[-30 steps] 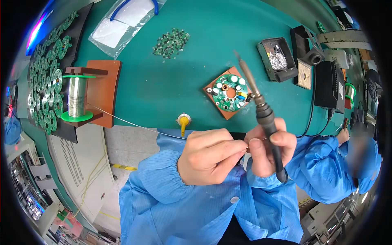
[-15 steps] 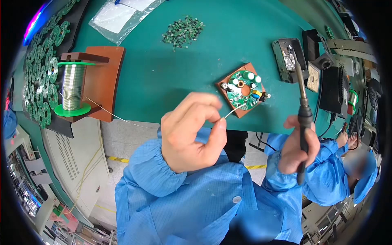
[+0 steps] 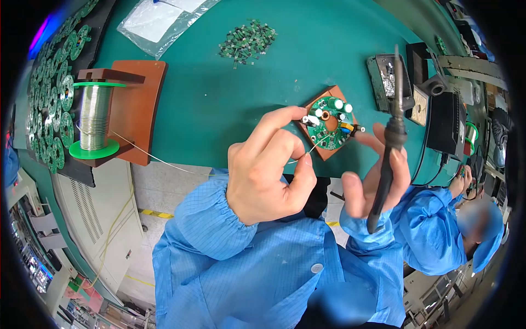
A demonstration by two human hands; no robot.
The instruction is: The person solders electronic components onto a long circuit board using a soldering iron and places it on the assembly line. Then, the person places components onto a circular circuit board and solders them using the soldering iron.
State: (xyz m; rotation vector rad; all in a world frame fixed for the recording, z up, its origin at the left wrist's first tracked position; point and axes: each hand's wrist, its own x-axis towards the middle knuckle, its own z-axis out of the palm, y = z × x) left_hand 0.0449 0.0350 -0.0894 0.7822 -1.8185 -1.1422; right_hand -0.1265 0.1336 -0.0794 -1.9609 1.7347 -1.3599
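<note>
My left hand [image 3: 268, 170] pinches the solder wire [image 3: 316, 146] between thumb and fingers, its index finger reaching the left corner of the brown fixture [image 3: 327, 155]. On that fixture sits a round green circuit board [image 3: 330, 140] with capacitors and a central hole. The wire's end lies over the board's lower part. In my right hand [image 3: 378, 175] is a soldering iron [image 3: 393, 134], its tip pointing up and away, apart from the board. My right index finger extends to the fixture's right corner. The wire runs back to a solder spool [image 3: 94, 118] on a brown stand [image 3: 143, 109].
Many round boards [image 3: 52, 104] lie on a black sheet at the left. A plastic bag [image 3: 159, 24] and a pile of small green parts [image 3: 248, 43] lie farther back. At the right are a metal box [image 3: 383, 82], a black station [image 3: 446, 123] and a co-worker's blue sleeve [image 3: 433, 225].
My right hand has moved left to the fixture, and the iron is tilted with it. My left hand has moved slightly right, its index finger now reaching the fixture.
</note>
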